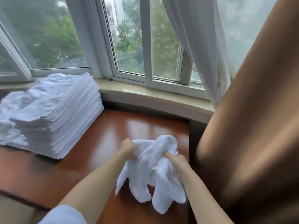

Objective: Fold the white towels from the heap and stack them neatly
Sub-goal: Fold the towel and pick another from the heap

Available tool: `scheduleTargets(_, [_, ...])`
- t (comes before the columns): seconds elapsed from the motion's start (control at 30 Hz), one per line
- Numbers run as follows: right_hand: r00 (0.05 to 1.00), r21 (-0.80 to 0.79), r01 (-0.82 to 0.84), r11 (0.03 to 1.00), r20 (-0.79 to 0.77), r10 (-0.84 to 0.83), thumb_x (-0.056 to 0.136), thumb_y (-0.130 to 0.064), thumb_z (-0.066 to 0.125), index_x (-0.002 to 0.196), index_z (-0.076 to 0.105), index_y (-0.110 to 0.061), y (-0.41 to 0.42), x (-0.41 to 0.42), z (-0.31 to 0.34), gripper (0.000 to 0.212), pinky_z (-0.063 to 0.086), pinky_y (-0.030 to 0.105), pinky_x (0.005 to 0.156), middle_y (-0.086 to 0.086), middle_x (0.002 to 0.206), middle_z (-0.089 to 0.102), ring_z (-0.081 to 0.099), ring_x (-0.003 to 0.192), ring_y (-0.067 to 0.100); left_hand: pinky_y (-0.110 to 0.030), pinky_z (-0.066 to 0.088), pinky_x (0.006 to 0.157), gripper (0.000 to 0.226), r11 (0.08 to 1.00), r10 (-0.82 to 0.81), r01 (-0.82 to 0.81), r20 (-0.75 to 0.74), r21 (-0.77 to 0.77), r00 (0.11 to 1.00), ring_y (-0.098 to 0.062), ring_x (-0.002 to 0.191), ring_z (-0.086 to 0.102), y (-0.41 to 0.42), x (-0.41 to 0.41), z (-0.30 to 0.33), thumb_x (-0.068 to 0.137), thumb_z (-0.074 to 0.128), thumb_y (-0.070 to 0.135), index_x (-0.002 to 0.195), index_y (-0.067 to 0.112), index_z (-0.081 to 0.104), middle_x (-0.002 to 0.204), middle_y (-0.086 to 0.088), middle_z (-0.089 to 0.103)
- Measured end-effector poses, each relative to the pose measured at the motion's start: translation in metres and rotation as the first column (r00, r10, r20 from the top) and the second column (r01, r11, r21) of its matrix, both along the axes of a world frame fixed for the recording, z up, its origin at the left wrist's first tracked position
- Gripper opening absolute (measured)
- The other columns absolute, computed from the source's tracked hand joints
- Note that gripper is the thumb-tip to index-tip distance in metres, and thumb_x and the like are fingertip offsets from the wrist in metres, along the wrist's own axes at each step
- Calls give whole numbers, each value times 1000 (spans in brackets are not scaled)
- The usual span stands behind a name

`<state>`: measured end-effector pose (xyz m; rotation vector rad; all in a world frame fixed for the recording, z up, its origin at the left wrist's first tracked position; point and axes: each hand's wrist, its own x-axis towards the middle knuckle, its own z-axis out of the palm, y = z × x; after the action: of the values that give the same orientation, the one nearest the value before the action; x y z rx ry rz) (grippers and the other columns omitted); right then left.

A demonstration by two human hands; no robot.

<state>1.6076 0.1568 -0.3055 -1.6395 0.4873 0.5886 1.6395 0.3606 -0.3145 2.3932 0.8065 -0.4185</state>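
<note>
Crumpled white towel [155, 165] bunched between both hands, left hand [128, 148] gripping its upper edge, right hand [175, 160] clutching its middle, folds dangling below over the wooden table [100, 143]

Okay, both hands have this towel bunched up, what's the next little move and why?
Probably draw the hands apart to spread the towel flat. The left hand and right hand both grip the crumpled white towel above the wooden table, its ends dangling; no straight edge shows yet for folding.
</note>
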Motion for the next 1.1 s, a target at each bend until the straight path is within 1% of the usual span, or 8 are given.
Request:
scheduleTargets(0.17, [983,155,40,987,172,-66,82,-42,73,97,57,-22,44,49,4,30,55,43,87,4,100,69,68,93,24,-26,29,100,57,980,23,105,626,-167,780,-20,139,27,35,86,45,100,37,8,151,29,25,160,-13,0])
scheduleTargets(0.27, [973,97,51,994,221,-71,87,-34,68,93,65,-22,70,80,-8,13,52,38,89,-4,101,66,63,99,22,-28,29,103,67,974,-39,154,543,-168,839,-16,138,29,58,124,36,98,42,22,154,37,6,162,-7,4])
scheduleTargets(0.47, [1000,23,13,1000,22,-13,89,-17,59,101,70,-13,69,69,-68,16,51,40,92,5,108,68,62,105,25,-32,47,86,46,940,178,-114,178,-323,968,-27,112,57,37,58,-78,95,52,31,136,11,46,132,-11,55])
scheduleTargets(0.6, [978,-9,-207,978,-7,207,91,-22,59,106,70,-21,61,68,-86,19,52,36,92,-1,109,67,62,105,20,-39,49,94,59,646,525,-477,-106,-597,844,-28,112,57,7,18,-112,86,66,40,133,10,47,127,-9,56])
scheduleTargets(0.7, [950,-25,-312,950,-30,312,90,-17,57,91,68,-21,48,67,-88,12,51,31,77,6,102,68,65,90,23,-27,48,65,36,549,674,-531,-33,-646,738,-23,87,61,-9,2,-111,86,69,21,115,3,59,103,-9,65])
scheduleTargets(0.87, [955,-258,39,965,295,40,88,-13,55,97,43,-18,10,69,-93,15,39,27,70,-4,106,49,53,87,19,-22,38,53,4,562,816,-548,310,-620,487,-15,72,50,-23,-23,-88,93,54,17,93,14,51,77,6,52])
scheduleTargets(0.97, [864,-159,-275,948,392,316,87,-16,61,126,49,-30,1,79,-91,42,45,31,94,-19,125,50,54,111,12,-18,42,45,7,628,740,-469,291,-621,606,-12,66,56,-30,-44,-80,92,59,24,88,18,62,74,7,62])
scheduleTargets(1.1, [879,144,-392,909,350,324,80,-4,63,113,52,-52,-6,81,-95,59,49,17,76,-18,115,64,61,106,3,-22,34,46,36,851,427,-271,294,-450,855,-14,52,43,-23,-75,-75,87,63,36,59,20,47,54,8,46])
